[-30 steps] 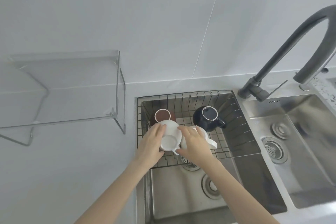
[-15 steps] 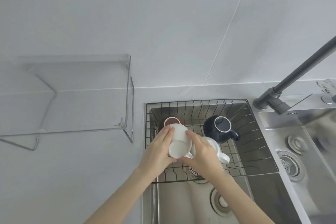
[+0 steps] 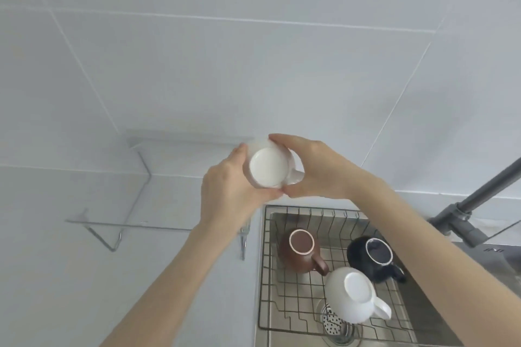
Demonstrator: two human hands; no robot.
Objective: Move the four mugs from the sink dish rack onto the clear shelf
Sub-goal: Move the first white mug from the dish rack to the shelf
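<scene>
Both hands hold a white mug (image 3: 267, 167) upside down, its base facing me, above the right end of the clear shelf (image 3: 172, 149). My left hand (image 3: 229, 194) cups its left side and my right hand (image 3: 313, 170) grips its right side by the handle. In the wire dish rack (image 3: 284, 304) three mugs stand upside down: a brown mug (image 3: 300, 251) at the back left, a dark blue mug (image 3: 372, 258) at the back right, and a second white mug (image 3: 352, 297) in front.
The rack sits in a steel sink with a drain (image 3: 335, 327) under it. A dark grey faucet (image 3: 465, 214) rises at the right. White tiled wall behind; white counter under the shelf at the left.
Both hands lifted the white mug out of the rack and carried it up and left to the shelf's right end. The camera tilted upward.
</scene>
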